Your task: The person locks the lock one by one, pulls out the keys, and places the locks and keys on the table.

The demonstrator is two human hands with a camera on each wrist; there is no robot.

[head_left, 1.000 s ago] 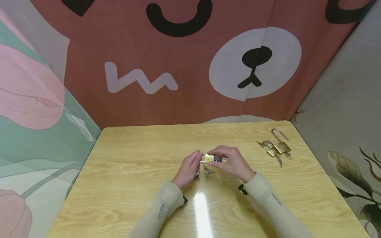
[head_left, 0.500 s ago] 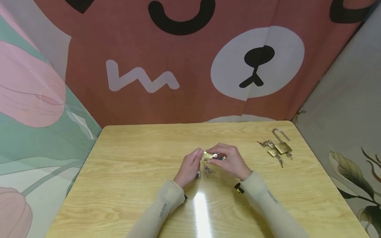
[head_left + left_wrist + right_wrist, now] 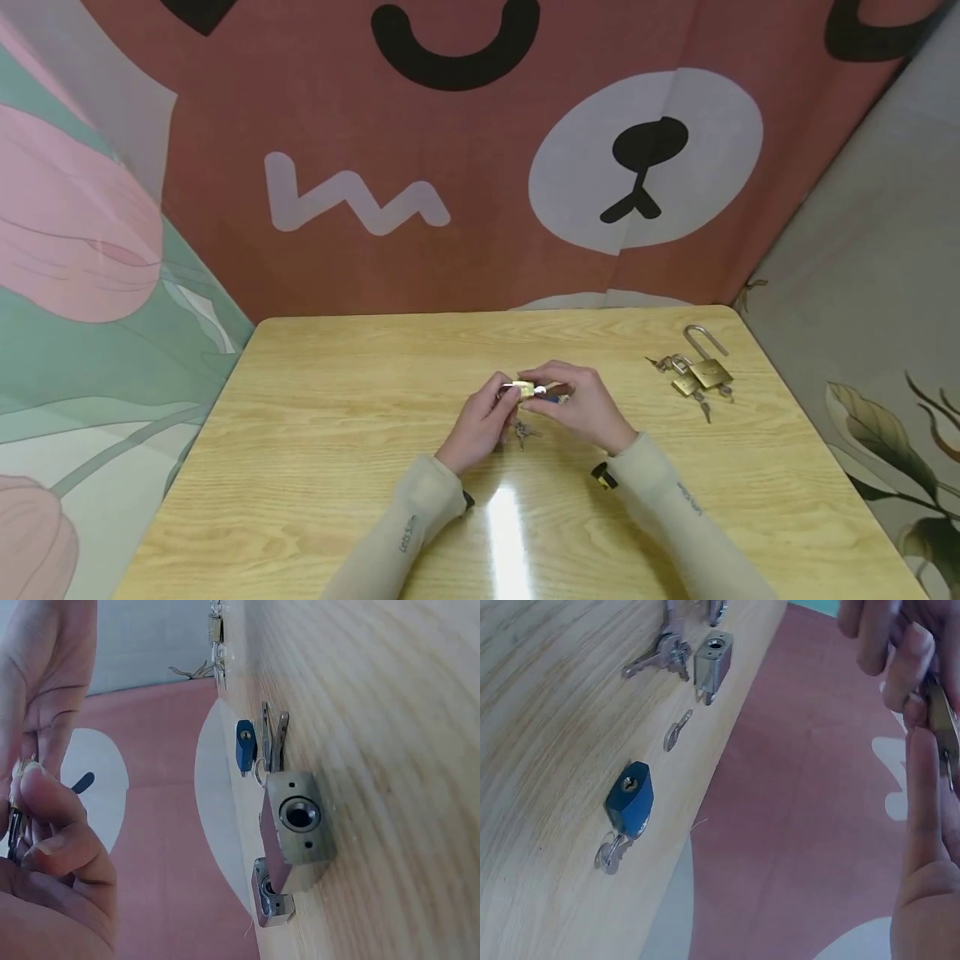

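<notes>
Both hands hold a small brass padlock (image 3: 525,389) just above the middle of the table. The left hand (image 3: 476,423) pinches its shackle end between thumb and fingers. The right hand (image 3: 583,402) grips the body from the other side, where a silvery key head (image 3: 540,390) shows at the lock's right end. In the right wrist view the brass padlock (image 3: 941,720) is partly covered by fingers. On the table under the hands lie a blue padlock (image 3: 630,799) with keys (image 3: 611,855), a bunch of keys (image 3: 522,431) and silvery lock bodies (image 3: 300,832).
At the table's (image 3: 322,400) back right lie a large brass padlock (image 3: 710,373) with its long shackle (image 3: 705,337) raised, a smaller brass padlock (image 3: 686,383) and several keys (image 3: 703,407). Printed cloth (image 3: 480,275) hangs behind the table and along both sides.
The left thumb and fingers have moved right and now cover the padlock's shackle end. Less of the shackle shows than a second ago. The right hand has shifted only slightly.
</notes>
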